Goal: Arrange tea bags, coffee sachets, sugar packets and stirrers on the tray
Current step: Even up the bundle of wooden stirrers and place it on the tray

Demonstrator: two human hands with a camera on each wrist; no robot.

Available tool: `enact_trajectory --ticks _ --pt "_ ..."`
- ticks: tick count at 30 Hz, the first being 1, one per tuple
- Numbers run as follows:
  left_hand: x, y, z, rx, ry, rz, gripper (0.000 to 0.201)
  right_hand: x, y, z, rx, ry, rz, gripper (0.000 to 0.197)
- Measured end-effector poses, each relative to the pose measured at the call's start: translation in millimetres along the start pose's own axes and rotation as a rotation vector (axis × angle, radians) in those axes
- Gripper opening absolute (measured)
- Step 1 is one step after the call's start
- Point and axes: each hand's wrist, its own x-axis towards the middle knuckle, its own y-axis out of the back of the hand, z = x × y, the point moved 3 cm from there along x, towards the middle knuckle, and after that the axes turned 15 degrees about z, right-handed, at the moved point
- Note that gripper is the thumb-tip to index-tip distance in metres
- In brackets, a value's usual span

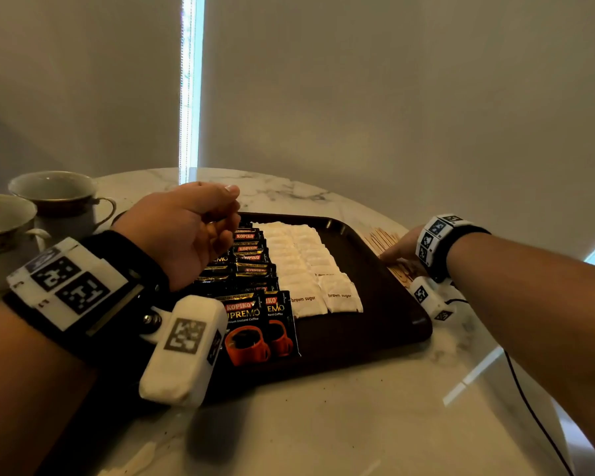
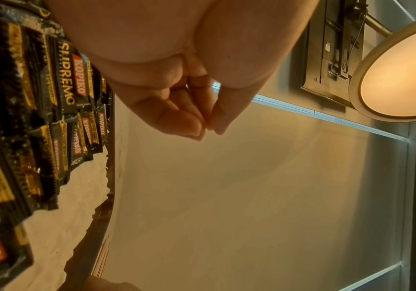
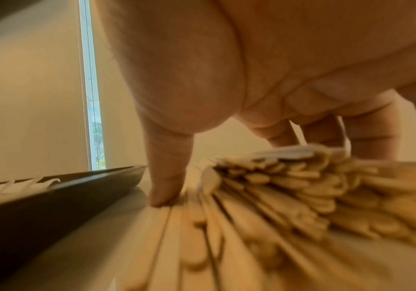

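A dark brown tray [image 1: 389, 304] lies on the marble table [image 1: 323, 427]. Black Kopiko coffee sachets [image 1: 255, 324] fill its left side in overlapping rows, and white brown sugar packets [image 1: 310, 266] form two columns beside them. My left hand [image 1: 227, 214] hovers over the sachets [image 2: 67, 78] with its fingers curled against the thumb, holding nothing [image 2: 204, 126]. Wooden stirrers [image 1: 382, 238] lie heaped on the table just right of the tray. My right hand [image 1: 402, 249] is on that heap [image 3: 276, 196]: the thumb [image 3: 164, 187] presses the flat ones and the fingers curl round the far side.
Two gold-rimmed teacups [image 1: 59, 197] [image 1: 4, 231] stand at the table's left, close to my left wrist. The tray's right strip is bare wood. A black cable [image 1: 529, 407] runs over the table's right edge. Blinds hang behind the table, and a lit lamp [image 2: 401, 74] shows.
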Motion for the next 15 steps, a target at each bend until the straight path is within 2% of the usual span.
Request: enact_trajectory --ticks 2,4,7,8,9,11,15 --pt "-0.1 0.3 0.8 -0.002 0.000 0.001 0.011 -7.3 7.7 -0.5 0.013 -0.009 0.016 0.086" --pt "0.3 0.9 1.5 0.000 0.005 0.003 0.010 5.4 14.8 3.9 0.043 0.036 0.022 0.104" --pt "1.0 1.2 2.4 -0.003 0.002 -0.006 0.010 83.8 14.0 25.0 0.132 0.014 -0.004 0.133" --pt "0.7 0.8 2.5 0.001 0.002 -0.007 0.010 86.6 14.4 29.3 0.142 0.005 0.009 0.132" --pt "0.9 0.9 2.3 0.004 0.000 -0.006 0.010 74.2 14.3 29.7 0.144 -0.001 0.021 0.121" --pt "0.9 1.7 1.5 0.012 0.002 -0.004 0.008 24.6 15.4 25.1 0.137 -0.016 0.042 0.106" --pt "0.7 2.7 -0.5 0.024 0.007 -0.002 0.007 27.2 8.0 24.4 0.104 -0.061 0.007 0.116"
